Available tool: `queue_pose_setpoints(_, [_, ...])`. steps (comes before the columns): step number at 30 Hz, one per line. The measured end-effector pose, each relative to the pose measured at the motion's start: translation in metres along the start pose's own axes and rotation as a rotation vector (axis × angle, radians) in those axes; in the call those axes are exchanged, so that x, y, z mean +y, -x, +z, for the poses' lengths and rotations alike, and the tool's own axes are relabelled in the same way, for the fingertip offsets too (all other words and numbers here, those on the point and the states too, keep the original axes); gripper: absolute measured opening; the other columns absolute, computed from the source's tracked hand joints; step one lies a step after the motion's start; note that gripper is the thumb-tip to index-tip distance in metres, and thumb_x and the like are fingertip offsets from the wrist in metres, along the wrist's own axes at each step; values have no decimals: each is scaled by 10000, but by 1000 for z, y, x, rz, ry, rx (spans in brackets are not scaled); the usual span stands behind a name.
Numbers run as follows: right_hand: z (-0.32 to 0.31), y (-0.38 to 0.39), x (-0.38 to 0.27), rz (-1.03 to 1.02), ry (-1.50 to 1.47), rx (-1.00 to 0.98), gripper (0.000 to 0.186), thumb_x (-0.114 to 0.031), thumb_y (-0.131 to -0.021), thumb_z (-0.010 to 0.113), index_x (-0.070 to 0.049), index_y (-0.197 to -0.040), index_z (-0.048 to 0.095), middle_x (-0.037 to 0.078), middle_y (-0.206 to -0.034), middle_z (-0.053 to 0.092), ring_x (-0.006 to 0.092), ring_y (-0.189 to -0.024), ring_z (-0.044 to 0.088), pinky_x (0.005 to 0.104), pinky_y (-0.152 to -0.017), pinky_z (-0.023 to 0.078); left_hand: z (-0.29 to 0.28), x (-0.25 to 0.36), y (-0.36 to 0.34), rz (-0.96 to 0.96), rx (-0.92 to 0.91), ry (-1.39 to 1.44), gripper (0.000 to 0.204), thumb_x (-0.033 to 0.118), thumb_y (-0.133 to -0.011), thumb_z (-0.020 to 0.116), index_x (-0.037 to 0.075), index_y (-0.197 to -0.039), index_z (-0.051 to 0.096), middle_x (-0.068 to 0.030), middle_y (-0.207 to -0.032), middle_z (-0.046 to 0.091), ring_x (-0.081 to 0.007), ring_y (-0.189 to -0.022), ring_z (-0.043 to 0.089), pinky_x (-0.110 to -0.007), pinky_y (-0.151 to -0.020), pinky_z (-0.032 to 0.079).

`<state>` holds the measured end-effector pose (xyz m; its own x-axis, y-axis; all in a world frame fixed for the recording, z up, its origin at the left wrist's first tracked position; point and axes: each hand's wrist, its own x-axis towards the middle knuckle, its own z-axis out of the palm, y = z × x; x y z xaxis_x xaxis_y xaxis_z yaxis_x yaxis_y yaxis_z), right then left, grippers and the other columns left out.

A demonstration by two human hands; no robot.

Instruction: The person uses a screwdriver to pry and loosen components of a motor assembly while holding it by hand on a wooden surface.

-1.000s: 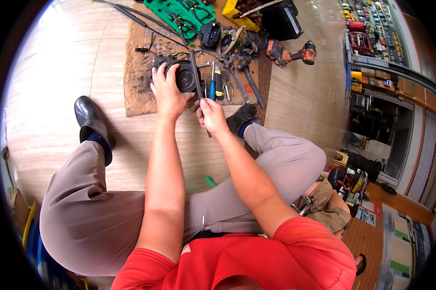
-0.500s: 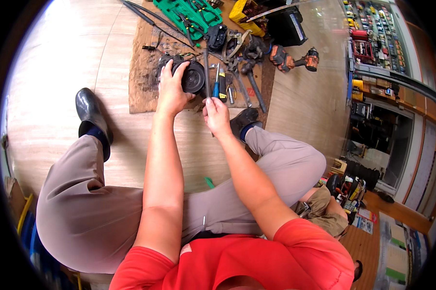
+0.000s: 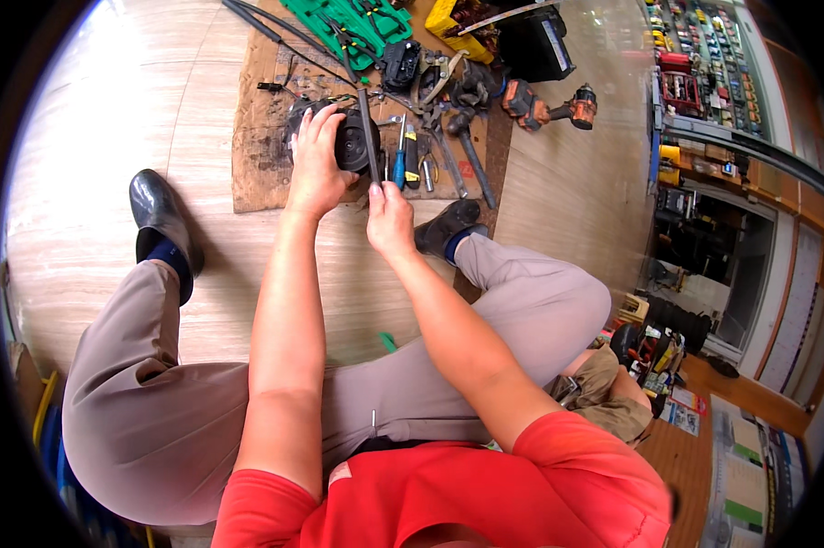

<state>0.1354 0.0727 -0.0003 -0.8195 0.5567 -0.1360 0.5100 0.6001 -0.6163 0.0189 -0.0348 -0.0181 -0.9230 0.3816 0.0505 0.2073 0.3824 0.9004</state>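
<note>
My left hand [image 3: 319, 160] grips a round black part with a grooved rim [image 3: 354, 142], resting on a dirty cardboard sheet [image 3: 255, 183]. My right hand [image 3: 389, 219] is closed round the lower end of a long dark metal bar [image 3: 367, 123], which runs away from me along the part's right side. Right of the bar lie a blue screwdriver [image 3: 400, 157], a yellow-and-black handled tool [image 3: 411, 153], a small silver cylinder [image 3: 428, 175], a dark wrench [image 3: 450, 164] and a dark hammer-like tool [image 3: 475, 160].
Farther back are a green tool case [image 3: 339, 27], black hoses [image 3: 261, 32], a yellow container [image 3: 453, 26], a black box [image 3: 537, 46] and an orange-black power drill [image 3: 524, 105]. My legs flank my arms. A person's bent leg [image 3: 618, 402] is at lower right, near shelves and clutter [image 3: 704, 82].
Both hands have shifted slightly in the picture, and my right hand looks more upright round the bar. Both keep their holds on the round part and the bar.
</note>
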Motion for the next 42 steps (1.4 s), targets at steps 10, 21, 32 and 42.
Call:
queue_pose_setpoints(10, [10, 0, -3, -55, -51, 81, 257, -246, -1003, 525, 6, -964, 556, 288, -807, 618, 496, -808, 608, 528, -673, 464, 5, -3, -1, 104, 72, -6, 902, 0, -486, 857, 7, -1311, 491, -145, -1441, 447, -383, -1392, 354, -470, -1172, 288])
queue_pose_setpoints(21, [12, 1, 1, -63, -78, 76, 259, -237, -1003, 518, 11, -935, 543, 281, -800, 622, 491, -808, 603, 529, -668, 459, 1, -3, -2, 128, 37, 16, 896, 0, -491, 855, -27, -1307, 487, -171, -1428, 450, -372, -1362, 390, -413, -1154, 337])
queue_pose_setpoints(32, [7, -4, -3, 12, -43, 11, 269, -255, -1002, 514, 4, -937, 547, 302, -827, 629, 511, -830, 602, 563, -702, 465, -3, 7, -4, 12, 37, -11, 870, 46, -530, 872, 4, -1317, 502, -144, -1437, 458, -337, -1306, 477, -372, -1102, 408])
queue_pose_setpoints(42, [-3, -2, 25, -22, -125, -2, 278, -259, -1004, 509, 1, -912, 545, 294, -832, 618, 513, -853, 585, 548, -701, 456, -29, 6, -27, 228, -290, -206, 911, 45, -541, 888, -25, -1346, 467, -197, -1455, 425, -383, -1323, 448, -396, -1120, 400])
